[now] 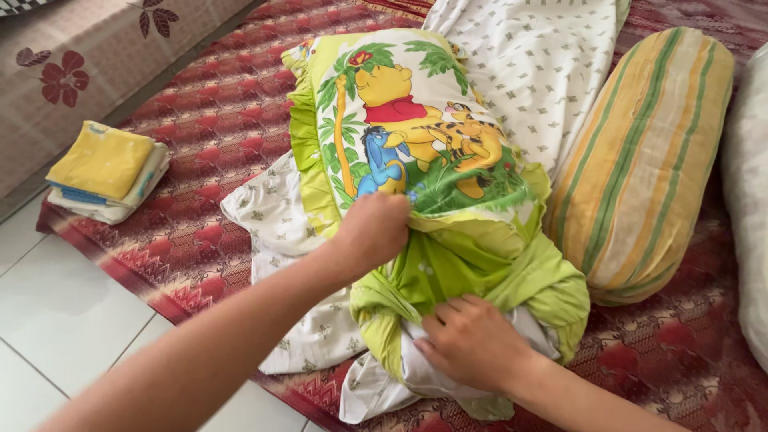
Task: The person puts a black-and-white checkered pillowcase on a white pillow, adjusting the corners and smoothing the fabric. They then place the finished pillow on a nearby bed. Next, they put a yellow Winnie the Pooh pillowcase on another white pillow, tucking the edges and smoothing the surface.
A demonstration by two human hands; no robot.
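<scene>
Your left hand [372,232] pinched the green pillowcase [448,264] shut-fisted; your right hand [472,340], fingers loosely curled, pressed the white pillow [424,372]. You did best pulling evenly with both.

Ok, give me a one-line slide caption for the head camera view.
Left hand grips green cartoon-print fabric pillowcase, right hand presses the white pillow end, on red patterned woven mat.

Matt printed cotton pillowcase [416,136], coarse woven mat [216,120], glossy floor tiles [64,312].

Pillow [416,136] on sheet [544,72]; bolster [648,160] right.
</scene>
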